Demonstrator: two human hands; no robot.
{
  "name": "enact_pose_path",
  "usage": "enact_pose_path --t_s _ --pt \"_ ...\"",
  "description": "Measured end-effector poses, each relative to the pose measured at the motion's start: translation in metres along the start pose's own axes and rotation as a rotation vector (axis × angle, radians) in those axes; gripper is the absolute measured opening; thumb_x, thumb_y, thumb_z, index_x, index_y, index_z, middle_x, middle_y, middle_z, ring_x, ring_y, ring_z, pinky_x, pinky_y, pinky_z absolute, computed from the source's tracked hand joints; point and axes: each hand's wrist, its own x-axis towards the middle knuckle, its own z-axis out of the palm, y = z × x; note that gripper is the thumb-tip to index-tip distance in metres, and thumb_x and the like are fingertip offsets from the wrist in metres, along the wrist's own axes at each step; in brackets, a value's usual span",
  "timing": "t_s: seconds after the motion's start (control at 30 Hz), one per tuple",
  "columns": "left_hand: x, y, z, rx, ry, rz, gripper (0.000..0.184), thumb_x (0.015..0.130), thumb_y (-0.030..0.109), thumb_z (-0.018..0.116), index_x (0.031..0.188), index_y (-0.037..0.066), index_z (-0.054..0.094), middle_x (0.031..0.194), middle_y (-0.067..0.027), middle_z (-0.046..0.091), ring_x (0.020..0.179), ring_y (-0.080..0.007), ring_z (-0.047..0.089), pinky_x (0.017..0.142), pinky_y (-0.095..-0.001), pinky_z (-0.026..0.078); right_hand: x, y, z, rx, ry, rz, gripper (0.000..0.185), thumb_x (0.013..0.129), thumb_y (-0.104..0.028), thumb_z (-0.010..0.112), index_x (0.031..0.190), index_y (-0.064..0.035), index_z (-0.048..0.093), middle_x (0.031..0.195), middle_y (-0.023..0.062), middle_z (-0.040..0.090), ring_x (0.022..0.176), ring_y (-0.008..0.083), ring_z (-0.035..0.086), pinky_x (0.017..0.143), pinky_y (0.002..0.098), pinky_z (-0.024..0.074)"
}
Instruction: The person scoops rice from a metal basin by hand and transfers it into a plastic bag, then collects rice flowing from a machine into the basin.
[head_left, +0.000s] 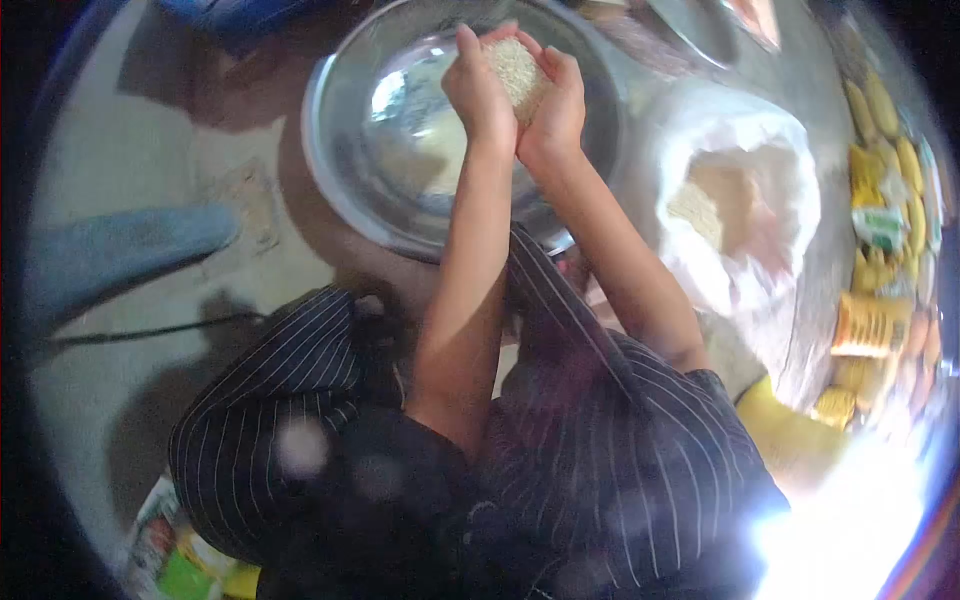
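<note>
Over a wide metal basin [335, 170], my left hand [478, 95] and my right hand [562, 110] are cupped side by side, touching. Together they hold a heap of small pale grains [517, 72]. The basin's inside is shiny, with some pale matter visible on its bottom, too blurred to make out. To the right of the basin stands an open white sack [735, 125] with its rim folded outward. More pale grains [695, 213] lie inside the sack.
Packets in yellow and orange wrapping [872, 325] line the right side. Another metal vessel [700, 25] is at the top right. A blue-grey elongated object [130, 250] and a dark cable [160, 332] are at the left. Colourful packets [190, 560] lie bottom left.
</note>
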Motion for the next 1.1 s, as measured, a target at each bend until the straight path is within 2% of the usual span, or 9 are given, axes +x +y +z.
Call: enact_pose_path --t_s 0.17,0.3,0.5,0.6,0.7,0.77,0.9,0.97,1.1 --pt "-0.07 0.006 0.099 0.055 -0.161 0.208 0.052 0.094 0.039 0.035 0.084 0.003 0.07 0.085 -0.0073 0.065 0.07 -0.0132 0.058 0.066 -0.0243 0.046 -0.044 -0.11 -0.007 -0.033 0.019 -0.279 0.041 0.083 -0.026 0.039 0.108 -0.0005 0.059 0.103 0.0101 0.056 0.091 0.0201 0.053 0.086 0.0306 0.0409" --pt "-0.143 -0.008 0.159 0.124 -0.305 0.043 0.052 0.094 0.037 0.036 0.074 0.001 0.068 0.066 -0.0122 0.064 0.066 -0.0206 0.061 0.067 -0.0304 0.046 -0.092 -0.183 -0.039 -0.028 0.145 -0.42 0.042 0.085 -0.024 0.033 0.107 0.0017 0.059 0.109 0.0127 0.057 0.1 0.0223 0.053 0.092 0.0331 0.0396" --pt "-0.187 -0.11 0.189 0.899 -0.663 0.024 0.048 0.089 0.039 0.039 0.093 -0.002 0.064 0.098 -0.0252 0.06 0.095 -0.0378 0.057 0.084 -0.0404 0.044 -0.079 -0.221 -0.213 -0.288 0.551 -0.391 0.036 0.087 -0.019 0.038 0.107 0.0029 0.058 0.109 0.0138 0.056 0.102 0.0225 0.052 0.089 0.033 0.0404" --pt "-0.166 -0.125 0.187 1.282 -1.119 0.426 0.039 0.085 0.037 0.048 0.085 0.003 0.067 0.08 -0.0158 0.066 0.081 -0.0257 0.063 0.077 -0.0341 0.046 -0.085 -0.217 -0.25 -0.46 0.609 -0.387 0.033 0.083 -0.018 0.047 0.105 0.004 0.058 0.105 0.0135 0.057 0.096 0.022 0.055 0.081 0.0323 0.0435" --pt "-0.152 -0.058 0.196 1.248 -1.401 0.194 0.033 0.081 0.029 0.054 0.093 0.0 0.066 0.082 -0.0147 0.066 0.079 -0.0222 0.064 0.072 -0.0321 0.048 -0.101 -0.226 -0.263 -0.738 0.681 -0.364 0.035 0.077 -0.017 0.057 0.106 0.0032 0.058 0.098 0.012 0.06 0.086 0.0213 0.058 0.076 0.0316 0.0458" --pt "-0.126 -0.032 0.199 1.515 -1.477 0.361 0.031 0.079 0.025 0.057 0.094 -0.001 0.064 0.078 -0.0111 0.066 0.073 -0.0183 0.063 0.066 -0.03 0.049 -0.097 -0.225 -0.29 -0.912 0.71 -0.446 0.038 0.072 -0.015 0.063 0.107 0.0011 0.058 0.094 0.0096 0.061 0.081 0.0211 0.059 0.072 0.031 0.0468" --pt "-0.085 0.053 0.165 1.617 -1.447 0.111 0.025 0.081 0.021 0.057 0.094 0.0 0.064 0.076 -0.0099 0.065 0.068 -0.0158 0.062 0.062 -0.0298 0.048 -0.09 -0.224 -0.294 -1.387 0.807 -0.572 0.046 0.06 -0.006 0.072 0.105 -0.0034 0.062 0.091 0.0124 0.065 0.079 0.0216 0.063 0.072 0.0298 0.048" --pt "-0.075 0.092 0.133 1.773 -1.424 0.368 0.025 0.082 0.021 0.055 0.095 0.001 0.064 0.08 -0.012 0.065 0.072 -0.0177 0.062 0.065 -0.0312 0.048 -0.1 -0.224 -0.275 -1.416 0.766 -0.527 0.039 0.063 -0.012 0.071 0.101 -0.0044 0.064 0.091 0.0137 0.065 0.082 0.024 0.063 0.075 0.0315 0.0478" --pt "-0.016 0.115 0.027 1.824 -1.126 0.289 0.026 0.083 0.024 0.056 0.096 0.003 0.063 0.087 -0.014 0.065 0.08 -0.0236 0.062 0.073 -0.034 0.046 -0.092 -0.212 -0.276 -1.686 0.777 -0.408 0.032 0.071 -0.02 0.068 0.099 -0.005 0.065 0.089 0.0147 0.065 0.082 0.0279 0.063 0.078 0.0336 0.0478"
